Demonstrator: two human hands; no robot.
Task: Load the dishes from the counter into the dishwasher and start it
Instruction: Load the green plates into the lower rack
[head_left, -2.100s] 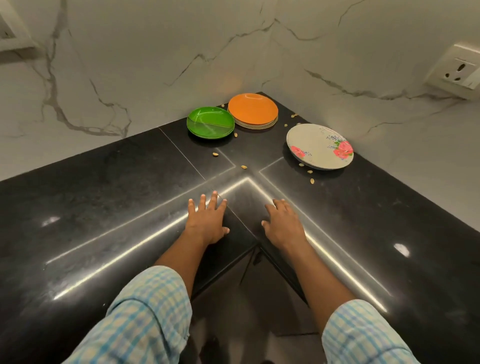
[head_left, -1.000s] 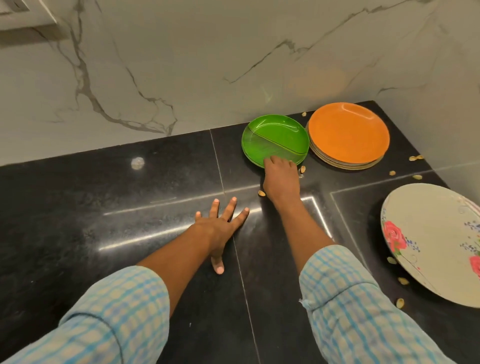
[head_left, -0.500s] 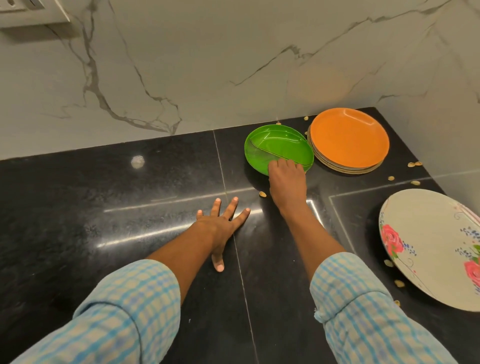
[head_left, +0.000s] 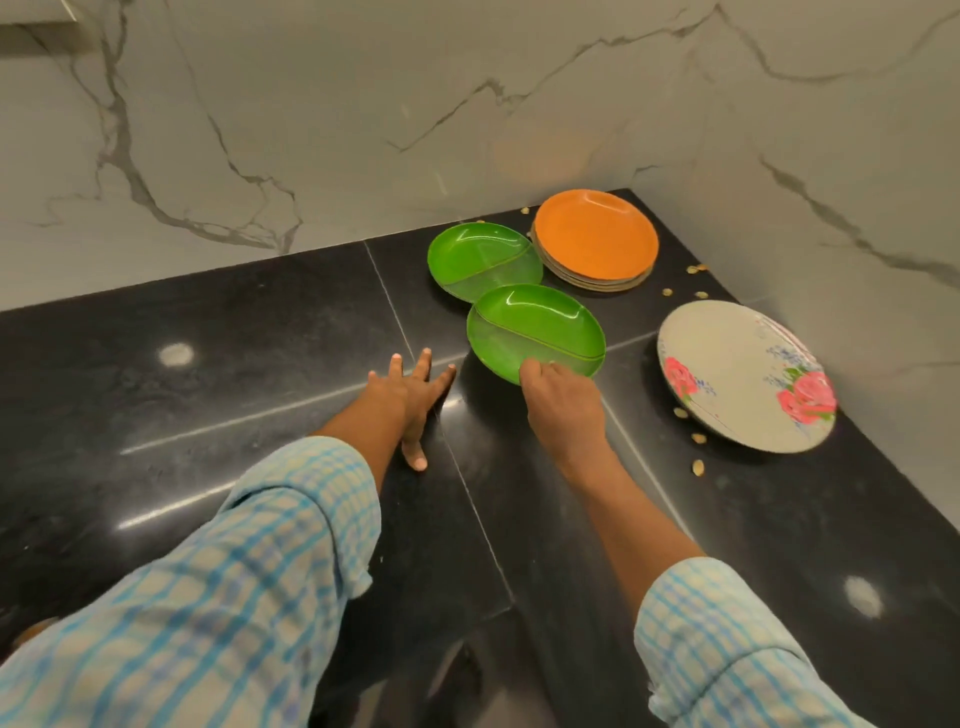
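Black counter (head_left: 208, 364) runs into a corner under a veined marble wall (head_left: 363, 104). Its near edge ends at a dark gap that cannot be made out.

1. Sleeves: both checked sleeves (head_left: 208, 597) are cut off by the lower frame edge.
2. Left hand (head_left: 410, 400): palm down, flat on the counter, fingers straight and spread, thumb pointing back toward the body. It holds nothing.
3. Right hand (head_left: 563, 402): extended forward, back of hand up, fingers curled onto the near rim of the near green plate (head_left: 535, 332). Any fingers under the plate are hidden.
4. Near green plate: two-compartment, just right of the left hand. Its far rim overlaps the near rim of the far green plate (head_left: 478, 257). Contact between the two cannot be determined.
5. Far green plate: flat on the counter, just beside the orange stack (head_left: 595, 234) in the corner. The lower plates in the stack show only as edges; their count is unclear.
6. Floral plate (head_left: 737, 364): right side, near the side wall, apart from the others.
7. Shells (head_left: 697, 467): small pale bits scattered around the floral plate and the stack. Type unclear.
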